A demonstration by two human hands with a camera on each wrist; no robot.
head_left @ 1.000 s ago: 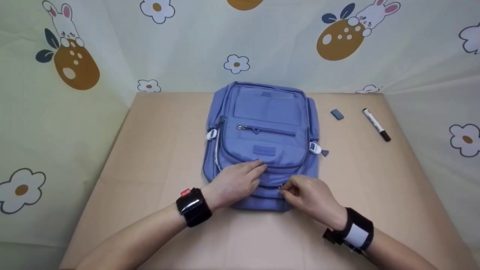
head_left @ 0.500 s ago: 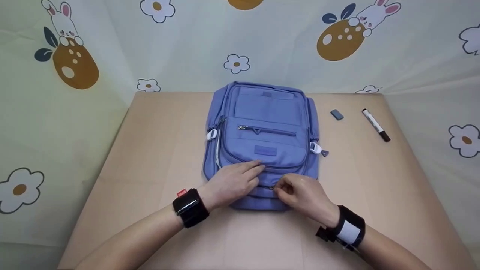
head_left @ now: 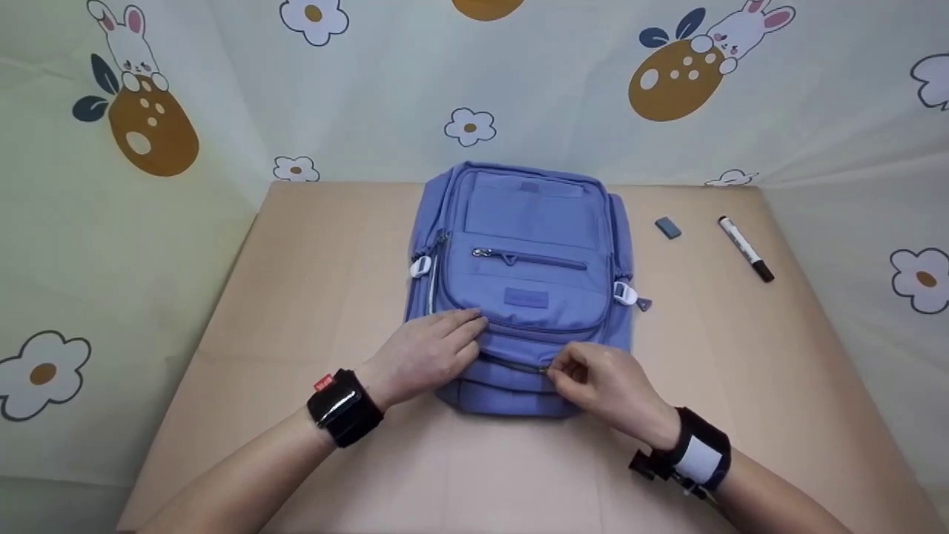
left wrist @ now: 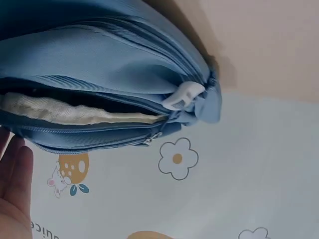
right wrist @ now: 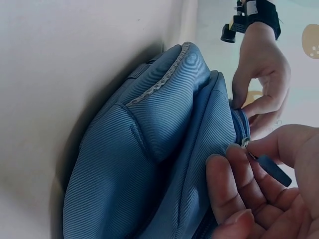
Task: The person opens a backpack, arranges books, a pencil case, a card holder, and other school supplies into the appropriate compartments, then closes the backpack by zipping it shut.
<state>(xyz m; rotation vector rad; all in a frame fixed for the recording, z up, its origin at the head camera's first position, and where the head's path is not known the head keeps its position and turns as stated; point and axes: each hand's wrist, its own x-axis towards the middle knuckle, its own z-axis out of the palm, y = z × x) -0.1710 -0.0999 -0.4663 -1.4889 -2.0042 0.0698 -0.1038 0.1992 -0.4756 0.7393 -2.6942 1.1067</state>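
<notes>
A blue backpack [head_left: 530, 215] lies on the table, its front facing up. Near its lower end, my right hand [head_left: 612, 386] pinches a zipper pull on the lower front pocket; the dark pull tab [right wrist: 274, 171] shows between thumb and fingers in the right wrist view. My left hand [head_left: 422, 352] rests on the backpack's lower left, fingers extended across the fabric beside the curved zipper. In the left wrist view, its fingers [left wrist: 17, 169] touch the bag's edge, below a side zipper that gapes over a pale lining [left wrist: 75, 112].
To the right of the backpack lie a small grey-blue block [head_left: 668, 228] and a white marker with a black cap [head_left: 746, 249]. Patterned cloth walls [head_left: 378, 96] stand around the brown tabletop [head_left: 326, 259]. White side buckles [head_left: 625, 294] stick out from the bag.
My left hand has slid to the left across the backpack, uncovering more of the lower zipper. My right hand with the zipper pull first moved left, then slightly back right.
</notes>
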